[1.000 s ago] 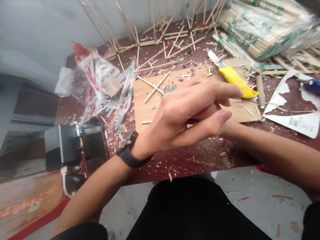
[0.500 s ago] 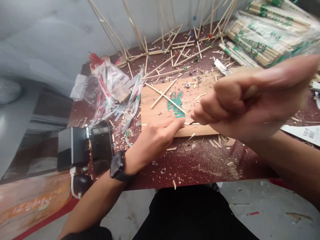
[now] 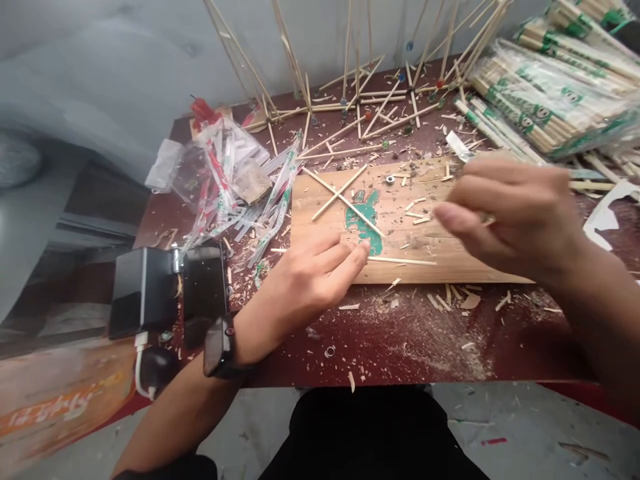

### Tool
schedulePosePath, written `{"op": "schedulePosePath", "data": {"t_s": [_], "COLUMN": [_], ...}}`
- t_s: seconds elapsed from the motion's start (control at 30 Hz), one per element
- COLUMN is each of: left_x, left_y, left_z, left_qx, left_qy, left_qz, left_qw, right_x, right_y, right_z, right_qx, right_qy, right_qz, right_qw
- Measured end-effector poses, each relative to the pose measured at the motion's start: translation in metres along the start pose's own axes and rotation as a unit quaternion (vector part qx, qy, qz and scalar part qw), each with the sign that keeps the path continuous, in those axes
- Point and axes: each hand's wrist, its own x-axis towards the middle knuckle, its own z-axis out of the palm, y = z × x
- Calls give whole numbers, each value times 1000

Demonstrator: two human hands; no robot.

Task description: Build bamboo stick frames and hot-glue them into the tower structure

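One stick (image 3: 403, 261) lies mid-picture, pinched by the left hand (image 3: 320, 270); a crossed pair (image 3: 339, 195) just above seems loose. Whether the right hand (image 3: 515, 217), curled centre right, grips anything is unclear. Up top, a lattice (image 3: 357, 100) stands, apparently joined.

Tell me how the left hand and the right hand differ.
The left hand is low over the wooden board, fingers at a thin stick; the right hand appears raised. The left hand's fingers reach forward; the right hand's are curled. The left hand has a dark watch at its wrist; the right hand shows none. Both are ungloved.
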Motion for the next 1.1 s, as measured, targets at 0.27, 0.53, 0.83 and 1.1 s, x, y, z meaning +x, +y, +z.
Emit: {"op": "schedulePosePath", "data": {"t_s": [0.27,0.53,0.83,1.1], "left_x": [0,-1,-3,-5], "left_y": [9,23,33,18], "left_z": [10,20,22,16], "left_qx": [6,-45,-50,-62], "left_qy": [38,60,64,23], "left_qz": [-31,-96,-131,-33], "left_qw": [999,993,988,997], "right_x": [-8,-23,-24,-26], "right_y": [-27,-46,-50,-30], "right_z": [17,34,34,28], "right_qx": [-118,-112,-83,27], "right_qy": [-17,2,9,-60], "right_qz": [-210,-134,-126,-205], "right_qw": [970,985,989,977]}}
